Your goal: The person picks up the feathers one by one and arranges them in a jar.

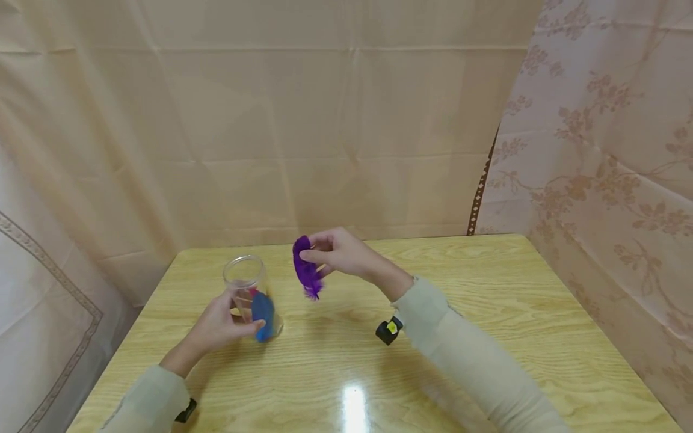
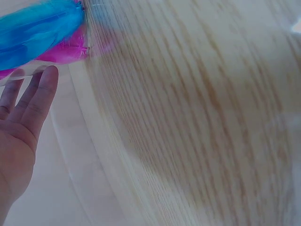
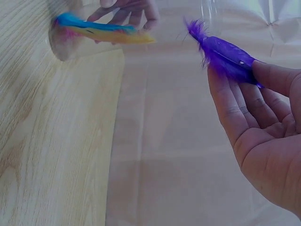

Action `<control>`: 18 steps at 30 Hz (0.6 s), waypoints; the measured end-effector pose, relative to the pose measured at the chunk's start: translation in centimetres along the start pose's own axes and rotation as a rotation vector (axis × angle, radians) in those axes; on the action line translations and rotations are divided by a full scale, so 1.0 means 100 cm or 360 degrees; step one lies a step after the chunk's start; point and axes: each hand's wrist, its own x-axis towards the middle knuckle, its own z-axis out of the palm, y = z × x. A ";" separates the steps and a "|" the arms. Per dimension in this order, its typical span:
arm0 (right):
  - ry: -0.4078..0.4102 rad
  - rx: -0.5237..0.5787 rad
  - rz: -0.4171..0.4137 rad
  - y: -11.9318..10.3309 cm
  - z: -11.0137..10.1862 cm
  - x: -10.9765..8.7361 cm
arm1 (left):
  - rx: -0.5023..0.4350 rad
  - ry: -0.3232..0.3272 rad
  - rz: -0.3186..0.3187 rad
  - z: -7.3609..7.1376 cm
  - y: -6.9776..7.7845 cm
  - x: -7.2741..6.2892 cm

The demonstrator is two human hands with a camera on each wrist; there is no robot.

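My left hand [image 1: 219, 322] grips a tall clear cup [image 1: 243, 264] from its left side, over the left part of the table. Inside the cup are a blue feather [image 1: 262, 316] and a pink feather [image 2: 70, 52]. A yellow feather [image 3: 115, 36] shows beside the blue one in the right wrist view. Between thumb and fingers, my right hand [image 1: 349, 255] pinches a purple feather [image 1: 304, 267]. It is held in the air to the right of the cup, apart from it, with its fluffy end hanging down in the head view.
A wood-grain table [image 1: 325, 373] lies under both hands, with a bright light reflection near its front. Beige cloth [image 1: 335, 120] hangs behind it, and a flower-patterned cloth [image 1: 612, 150] on the right. Small black devices [image 1: 387, 331] sit at both wrists.
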 end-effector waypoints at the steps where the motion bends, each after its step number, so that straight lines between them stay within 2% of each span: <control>1: 0.0001 0.0016 0.0002 -0.001 0.001 0.000 | 0.0000 0.0001 0.0000 0.000 0.000 0.000; 6: 0.0010 0.0050 0.0010 -0.004 0.003 0.002 | -0.0003 -0.0002 -0.0005 -0.001 0.001 0.000; 18: 0.0057 -0.0022 0.0008 -0.008 0.004 0.005 | 0.0012 0.0000 0.0007 0.000 0.001 0.000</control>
